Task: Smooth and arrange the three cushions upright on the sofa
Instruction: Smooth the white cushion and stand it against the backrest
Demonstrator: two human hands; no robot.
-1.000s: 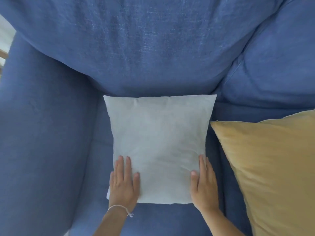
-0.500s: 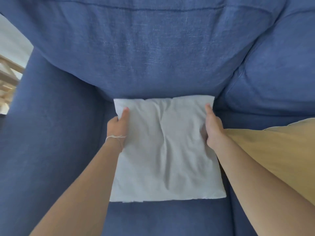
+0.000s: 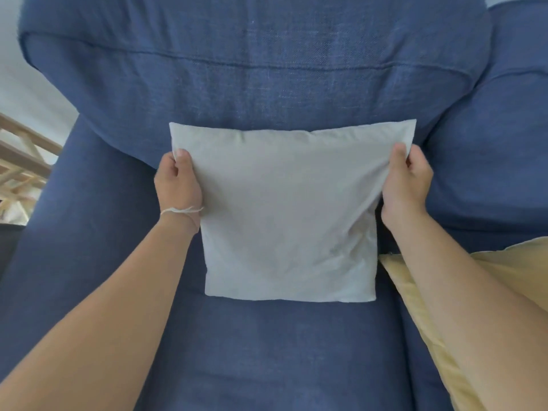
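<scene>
At the far left a pale wall and some wooden railing (image 3: 20,161) show past the sofa's left armrest (image 3: 89,232), which rises beside the seat. A second ago the white cushion (image 3: 284,209) lay flat on the seat with both palms pressing its near edge; half a second ago the hands had slid up to its far corners; now it is raised by those corners and leans back against the blue backrest (image 3: 267,84), its bottom edge resting on the seat (image 3: 267,351). That suggests the smoothing of this cushion is over and the standing-up step is nearly done, with only settling and release to follow. The left hand (image 3: 178,182), a thin string band at its wrist, reaches forward on a nearly straight arm, thumb toward the viewer and fingers curled behind the upper left corner, the grip clenched on the cloth. In the middle the cushion's face looks mostly smooth, with some creases near its lower right corner. The right hand (image 3: 406,185) mirrors the left, pinching the upper right corner so the fabric pulls taut there, grip likewise closed on the white cushion. Under the right forearm, at the near right, a yellow cushion (image 3: 510,262) lies on the seat just beside the white one, apparently not yet upright. The third cushion is not in view.
</scene>
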